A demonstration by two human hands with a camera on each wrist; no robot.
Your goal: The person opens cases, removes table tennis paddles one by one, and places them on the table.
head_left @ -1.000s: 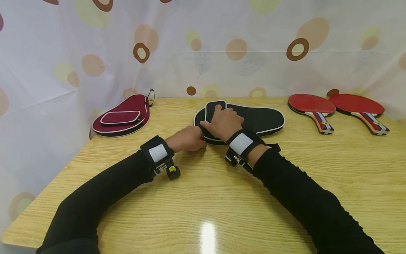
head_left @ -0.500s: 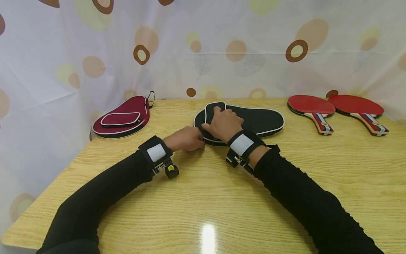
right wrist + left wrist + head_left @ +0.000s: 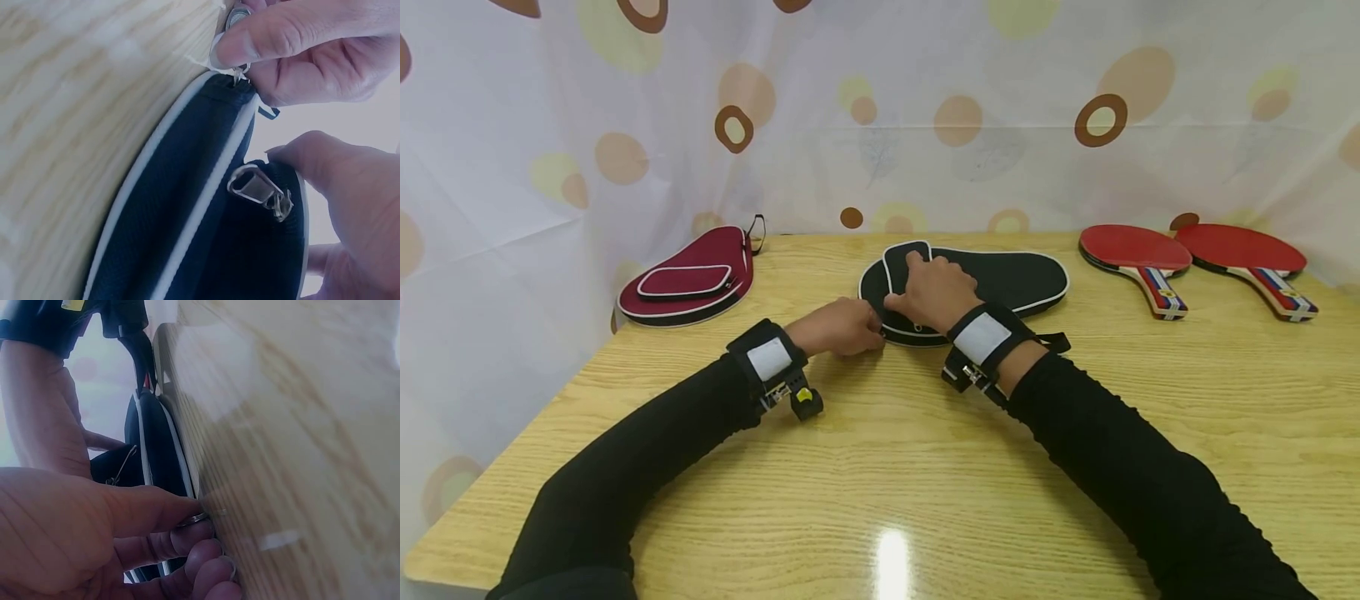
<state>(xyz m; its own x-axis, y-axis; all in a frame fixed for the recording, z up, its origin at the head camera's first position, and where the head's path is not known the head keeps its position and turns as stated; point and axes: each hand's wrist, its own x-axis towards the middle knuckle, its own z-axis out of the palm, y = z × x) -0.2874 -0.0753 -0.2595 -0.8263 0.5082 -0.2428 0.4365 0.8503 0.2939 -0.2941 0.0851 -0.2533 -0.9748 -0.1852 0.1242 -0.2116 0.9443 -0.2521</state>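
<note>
the black case point(image 3: 1011, 280) lies far, in middle of the table point(image 3: 850, 475). the left hand point(image 3: 842, 327), nearly closed, pinches its zip pull point(image 3: 237, 17); the right hand point(image 3: 938, 292), half spread, holds the pocket point(image 3: 898, 271). if this hold is weak, pulling may drag it.

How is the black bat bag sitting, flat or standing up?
Lying flat: the head view shows the black paddle case broad side down on the wooden table, its small pocket facing up.
</note>
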